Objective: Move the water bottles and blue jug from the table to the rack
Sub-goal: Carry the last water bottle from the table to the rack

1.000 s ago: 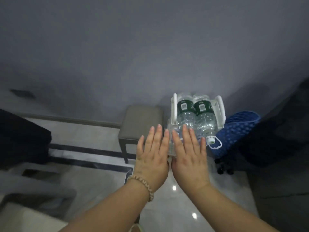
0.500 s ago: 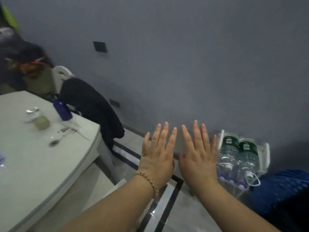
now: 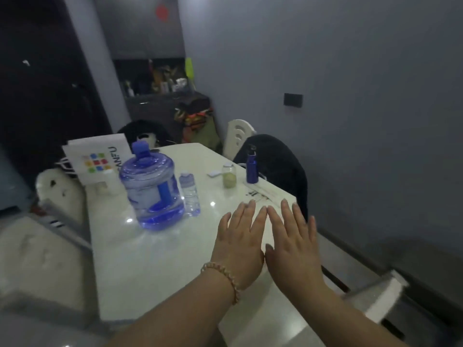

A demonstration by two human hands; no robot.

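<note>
Blue jug (image 3: pixel 152 189): upright on the counter (image 3: pixel 150 266), left of and beyond both hands, well apart from them. Translucent blue, capped, solid blue handle. Clear water bottle (image 3: pixel 190 194): upright, just beside the jug's right flank. Left hand (image 3: pixel 239 239) and right hand (image 3: pixel 292 244): side by side above the counter, fingers straight, holding nothing. Half a second earlier they were posed alike before the wall.
</note>
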